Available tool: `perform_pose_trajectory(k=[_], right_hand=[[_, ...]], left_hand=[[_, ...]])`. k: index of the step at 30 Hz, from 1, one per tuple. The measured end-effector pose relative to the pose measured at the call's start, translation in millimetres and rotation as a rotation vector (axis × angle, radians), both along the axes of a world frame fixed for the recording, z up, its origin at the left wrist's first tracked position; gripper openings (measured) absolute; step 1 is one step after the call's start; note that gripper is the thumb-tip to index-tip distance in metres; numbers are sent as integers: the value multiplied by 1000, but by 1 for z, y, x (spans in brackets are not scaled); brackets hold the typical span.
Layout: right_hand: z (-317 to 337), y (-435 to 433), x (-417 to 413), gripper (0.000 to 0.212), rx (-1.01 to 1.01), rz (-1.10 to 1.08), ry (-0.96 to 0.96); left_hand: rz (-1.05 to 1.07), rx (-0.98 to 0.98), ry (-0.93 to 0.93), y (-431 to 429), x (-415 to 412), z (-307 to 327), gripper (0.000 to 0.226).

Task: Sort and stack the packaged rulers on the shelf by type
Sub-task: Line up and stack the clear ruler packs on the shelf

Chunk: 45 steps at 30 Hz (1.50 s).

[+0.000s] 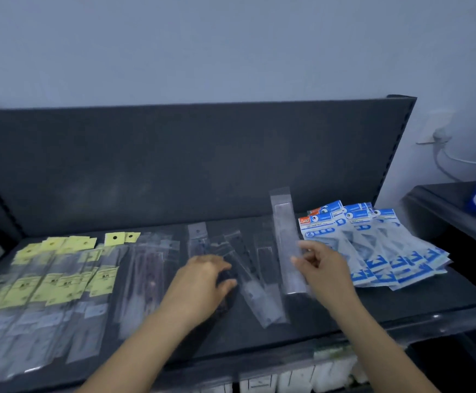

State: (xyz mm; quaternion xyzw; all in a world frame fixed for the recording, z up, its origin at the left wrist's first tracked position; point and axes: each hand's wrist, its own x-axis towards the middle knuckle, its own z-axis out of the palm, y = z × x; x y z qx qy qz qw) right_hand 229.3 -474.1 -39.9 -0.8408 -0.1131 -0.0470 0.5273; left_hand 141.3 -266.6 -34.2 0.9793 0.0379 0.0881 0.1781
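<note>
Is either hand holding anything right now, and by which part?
The right hand pinches a clear packaged ruler at its right edge, about midway along. The left hand lies on the loose packs; a grip cannot be told.

Bare hands [200, 282], bare forearms [134, 344]

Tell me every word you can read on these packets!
"GEOMETRIC": on the front blue and white packet.
"TRIC": on the next blue packet, the rest covered.
Yellow labels: black print too blurred to read.
Clear packet in the right hand: no readable text.
</note>
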Motion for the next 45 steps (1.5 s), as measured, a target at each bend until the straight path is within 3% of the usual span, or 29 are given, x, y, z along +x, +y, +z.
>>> perform_pose_trajectory(k=[6, 10, 14, 18, 22, 28, 32, 38, 41, 45], right_hand=[[4, -43, 35, 28, -1, 98, -15], [-1, -56, 46, 32, 34, 152, 36], [-6, -67, 52, 33, 12, 209, 75], [-5, -74, 54, 34, -1, 253, 98], [-1, -78, 54, 34, -6, 271, 101], [1, -79, 52, 34, -23, 272, 111], [3, -75, 51, 33, -23, 253, 116], [9, -62, 47, 30, -32, 248, 125], [12, -57, 46, 27, -32, 237, 122], [15, -55, 46, 27, -17, 219, 123]], left_hand=[[22, 88, 121, -60, 23, 0, 58], [109, 151, 241, -84, 35, -7, 77], [230, 152, 302, -92, 43, -5, 80], [316, 187, 348, -91, 53, 1, 56], [349, 2, 333, -90, 61, 6, 28], [346, -10, 340, -80, 66, 7, 19], [331, 124, 260, -77, 65, 4, 17], [282, 121, 298, -72, 63, 5, 41], [269, 115, 279, -69, 65, 7, 34], [277, 11, 193, -65, 67, 8, 9]])
